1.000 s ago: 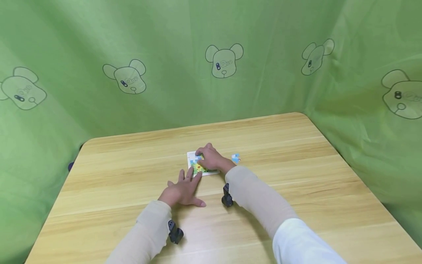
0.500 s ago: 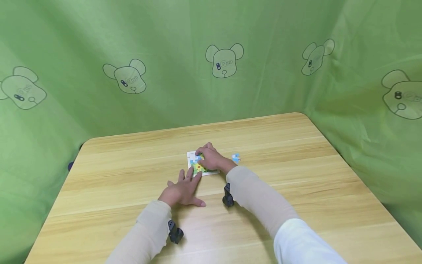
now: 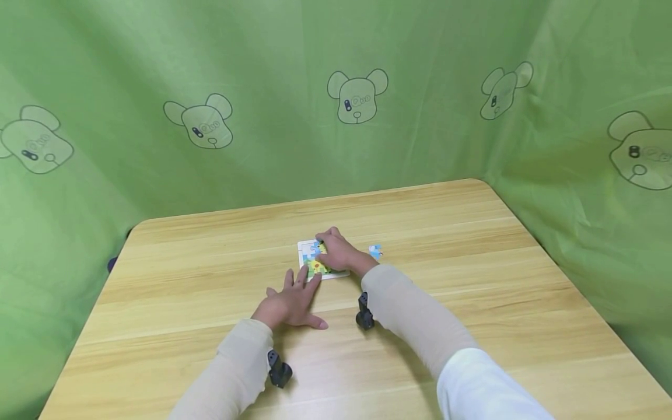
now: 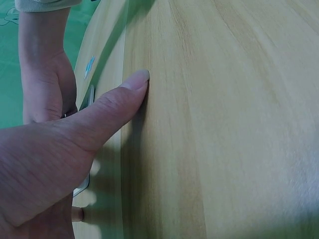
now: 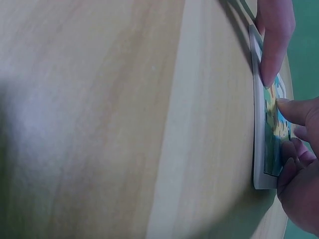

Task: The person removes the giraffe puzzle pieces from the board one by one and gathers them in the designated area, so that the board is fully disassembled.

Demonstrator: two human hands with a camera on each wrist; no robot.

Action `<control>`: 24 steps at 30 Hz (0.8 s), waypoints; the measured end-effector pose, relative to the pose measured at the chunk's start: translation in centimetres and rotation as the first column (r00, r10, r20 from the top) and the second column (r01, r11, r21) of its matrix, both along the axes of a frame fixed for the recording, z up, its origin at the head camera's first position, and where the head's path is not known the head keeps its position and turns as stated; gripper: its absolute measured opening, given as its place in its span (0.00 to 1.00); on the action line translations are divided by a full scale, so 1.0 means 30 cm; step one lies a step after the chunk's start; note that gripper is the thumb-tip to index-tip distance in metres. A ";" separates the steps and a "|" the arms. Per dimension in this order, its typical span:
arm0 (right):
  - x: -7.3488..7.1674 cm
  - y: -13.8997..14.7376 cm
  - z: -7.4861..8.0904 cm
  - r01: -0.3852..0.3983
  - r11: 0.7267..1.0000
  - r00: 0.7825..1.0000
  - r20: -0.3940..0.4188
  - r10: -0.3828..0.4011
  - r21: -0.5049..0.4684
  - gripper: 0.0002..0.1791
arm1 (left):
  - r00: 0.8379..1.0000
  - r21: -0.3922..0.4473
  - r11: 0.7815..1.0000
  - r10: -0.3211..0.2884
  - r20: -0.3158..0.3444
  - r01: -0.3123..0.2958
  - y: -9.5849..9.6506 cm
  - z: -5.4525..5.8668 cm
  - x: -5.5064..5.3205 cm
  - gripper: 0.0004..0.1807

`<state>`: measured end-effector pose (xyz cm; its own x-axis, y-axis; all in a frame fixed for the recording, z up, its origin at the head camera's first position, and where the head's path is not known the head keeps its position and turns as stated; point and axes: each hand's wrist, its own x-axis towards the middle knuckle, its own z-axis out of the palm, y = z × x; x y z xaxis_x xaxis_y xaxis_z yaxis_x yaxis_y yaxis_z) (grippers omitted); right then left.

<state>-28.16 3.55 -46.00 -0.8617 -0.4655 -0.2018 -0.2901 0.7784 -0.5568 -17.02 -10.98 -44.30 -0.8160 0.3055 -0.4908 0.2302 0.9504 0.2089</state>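
Green cloth printed with outlined, round-eared animal heads hangs behind and beside the wood-grained desk, whose far corners are rounded.

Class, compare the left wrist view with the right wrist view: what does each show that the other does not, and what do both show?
Only the left wrist view: the loose piece lying on the table, the right sleeve, and the outstretched left thumb.

Only the right wrist view: the puzzle picture, with a left fingertip and the right thumb at it.

Both: the left hand, the right hand, the table, the green curtain and part of the white frame.
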 end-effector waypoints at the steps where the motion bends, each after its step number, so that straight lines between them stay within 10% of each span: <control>1: 0.000 0.000 0.000 0.001 1.000 1.000 0.001 -0.001 0.003 0.32 | 1.000 -0.002 1.000 0.000 0.001 0.000 0.000 -0.001 -0.001 0.60; 24: -0.002 0.014 -0.013 0.027 0.998 0.999 -0.022 -0.029 -0.063 0.27 | 1.000 0.004 1.000 -0.005 -0.005 0.005 -0.003 0.003 0.002 0.60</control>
<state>-28.23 3.98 -46.40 -0.8786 -0.4522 -0.1536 -0.2816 0.7503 -0.5981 -16.94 -11.07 -44.21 -0.8170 0.3115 -0.4852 0.2361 0.9485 0.2114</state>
